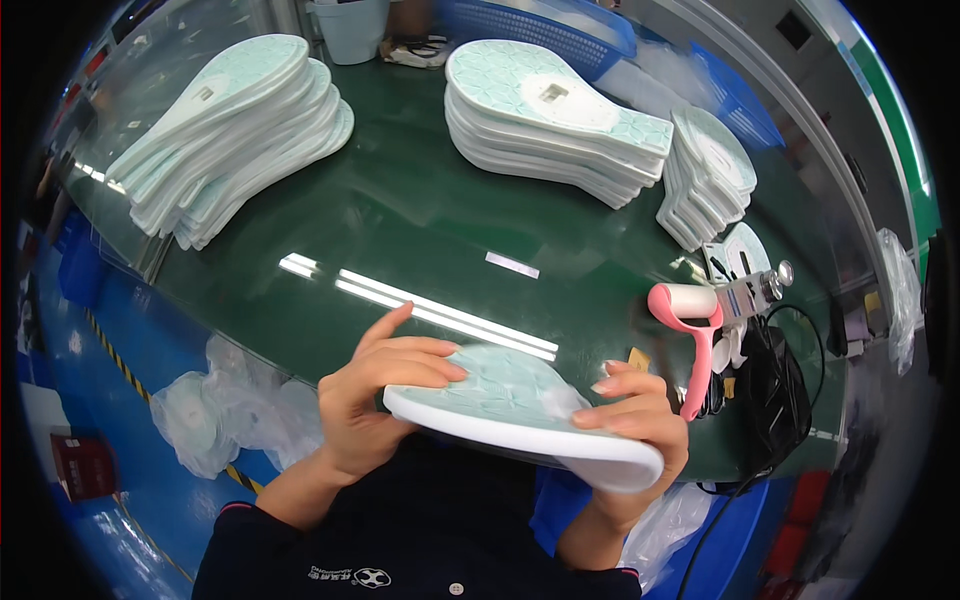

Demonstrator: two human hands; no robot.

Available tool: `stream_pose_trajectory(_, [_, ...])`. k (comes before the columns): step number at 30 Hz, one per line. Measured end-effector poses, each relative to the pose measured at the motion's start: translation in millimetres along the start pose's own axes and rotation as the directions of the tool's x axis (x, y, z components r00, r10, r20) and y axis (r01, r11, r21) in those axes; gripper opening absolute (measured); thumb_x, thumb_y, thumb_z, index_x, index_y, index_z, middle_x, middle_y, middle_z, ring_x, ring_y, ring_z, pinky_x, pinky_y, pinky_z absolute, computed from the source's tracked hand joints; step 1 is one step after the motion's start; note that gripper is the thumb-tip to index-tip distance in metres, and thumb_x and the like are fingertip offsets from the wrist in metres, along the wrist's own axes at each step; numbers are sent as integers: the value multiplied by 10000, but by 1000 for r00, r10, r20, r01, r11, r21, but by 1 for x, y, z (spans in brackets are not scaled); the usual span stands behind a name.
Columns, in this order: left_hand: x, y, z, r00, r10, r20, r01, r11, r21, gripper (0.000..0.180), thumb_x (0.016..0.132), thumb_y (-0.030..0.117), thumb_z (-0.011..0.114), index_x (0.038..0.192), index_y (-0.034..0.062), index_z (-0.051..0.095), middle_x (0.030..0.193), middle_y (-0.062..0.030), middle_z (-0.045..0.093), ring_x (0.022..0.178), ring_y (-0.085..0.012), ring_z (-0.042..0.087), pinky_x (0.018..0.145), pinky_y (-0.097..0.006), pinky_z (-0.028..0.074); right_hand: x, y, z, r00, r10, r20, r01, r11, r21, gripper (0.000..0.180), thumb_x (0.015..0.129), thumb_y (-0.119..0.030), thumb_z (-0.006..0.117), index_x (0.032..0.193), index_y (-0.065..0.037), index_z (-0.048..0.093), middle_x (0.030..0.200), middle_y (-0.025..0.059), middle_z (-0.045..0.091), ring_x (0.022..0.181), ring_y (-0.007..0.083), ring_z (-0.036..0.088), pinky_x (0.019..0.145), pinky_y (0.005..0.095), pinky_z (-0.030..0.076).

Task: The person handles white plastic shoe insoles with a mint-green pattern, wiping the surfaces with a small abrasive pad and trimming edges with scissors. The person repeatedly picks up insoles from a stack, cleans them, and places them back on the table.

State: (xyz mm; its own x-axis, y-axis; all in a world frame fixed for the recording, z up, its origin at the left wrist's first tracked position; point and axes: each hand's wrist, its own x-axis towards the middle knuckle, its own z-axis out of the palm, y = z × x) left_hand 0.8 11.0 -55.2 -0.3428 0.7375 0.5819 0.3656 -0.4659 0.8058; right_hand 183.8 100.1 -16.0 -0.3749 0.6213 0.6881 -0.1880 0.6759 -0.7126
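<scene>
Both hands hold a thin, rounded, pale mint-green and white panel with a patterned upper face and a thick white rim (490,385), tilted above the near edge of a glossy dark green tabletop (400,235). The left hand (360,405) has its fingers partly closed over the panel's left end, the thumb low against the rim and one finger raised clear of the surface. The right hand (645,430) has its fingers bent over the panel's right part, gripping it; its thumb is hidden, so I cannot tell where that presses.

Across the tabletop stand a fanned stack of similar mint-and-white panels at far left (250,135), a neater, taller stack of paddle-shaped panels at far centre (540,140) and a smaller stack just beside it on the right (705,180). Nearer, on the right, lie a pink-handled roller with a white cylindrical roll (697,365), a clear bottle with a silvery metal top (745,297) just beside it, and a shiny black bag (778,385)
</scene>
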Motion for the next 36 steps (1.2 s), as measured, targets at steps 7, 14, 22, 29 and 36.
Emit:
stream_pose_trajectory(7, [38,65,-21,932,219,289,-334,831,445,468,734,165,680,1078,93,370,777,28,652,831,-147,597,989,-622,161,-22,25,6,883,465,65,-460,830,316,910,595,-55,731,1327,18,196,1131,204,513,1151,287,427,983,395,299])
stream_pose_trajectory(14, [38,75,-10,917,296,266,-397,742,540,533,706,203,688,1106,79,359,770,52,656,807,-133,604,958,-676,141,-5,4,6,997,71,-12,-71,975,-210,1016,603,-154,751,1370,-70,89,1321,201,333,1254,343,290,1009,434,263])
stream_pose_trajectory(22, [37,78,-16,919,227,322,-370,780,506,536,682,231,705,1099,100,395,798,44,656,862,-168,603,961,-669,142,11,-8,10,978,-63,199,93,985,-145,877,588,-151,766,1318,-163,279,850,-2,651,1033,297,533,956,575,276])
stream_pose_trajectory(29, [41,63,-26,925,85,371,-255,864,435,231,663,203,729,842,170,586,768,93,639,928,-200,577,982,-645,121,-1,5,8,998,-40,-49,38,999,-38,819,695,-20,621,1368,-170,177,710,-19,561,1004,204,563,1029,504,267])
stream_pose_trajectory(36, [33,65,-21,930,211,300,-326,851,412,164,682,173,706,799,160,592,742,90,629,883,-174,590,971,-664,126,-9,13,9,995,-56,-87,57,998,18,758,738,-59,578,1368,-183,175,834,10,575,1035,254,546,1007,506,302])
